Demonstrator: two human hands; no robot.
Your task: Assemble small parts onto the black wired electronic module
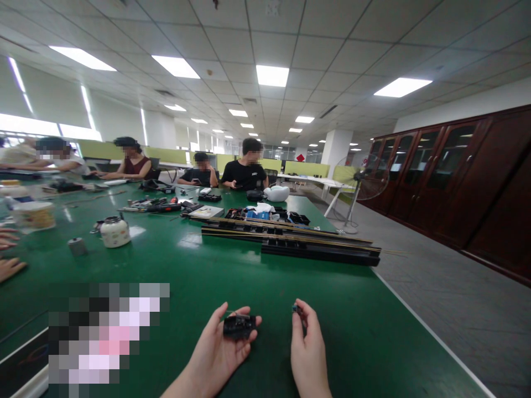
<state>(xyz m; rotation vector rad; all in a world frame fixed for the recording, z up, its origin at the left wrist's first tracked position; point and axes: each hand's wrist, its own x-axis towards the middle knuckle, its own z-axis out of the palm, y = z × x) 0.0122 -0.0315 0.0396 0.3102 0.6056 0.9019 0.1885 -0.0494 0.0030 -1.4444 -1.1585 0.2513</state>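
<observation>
Palm up over the green table, my left hand [226,348] cradles a small black plastic part [239,327], its fingers curled under and beside it. A thin wire or rod shows along the part's top edge. To the right, my right hand [307,345] pinches a tiny bluish-dark piece [296,308] between thumb and forefinger. That piece is too small for me to tell its kind. The two hands are apart, with bare green tabletop between them.
Long black rails with thin brass-coloured rods [319,251] lie across the table ahead. Behind them are a box of parts [257,214] and tools [161,205]. A white jar [115,232] and a grey cylinder [77,246] stand left, near another person's hands [10,268]. Several people sit beyond.
</observation>
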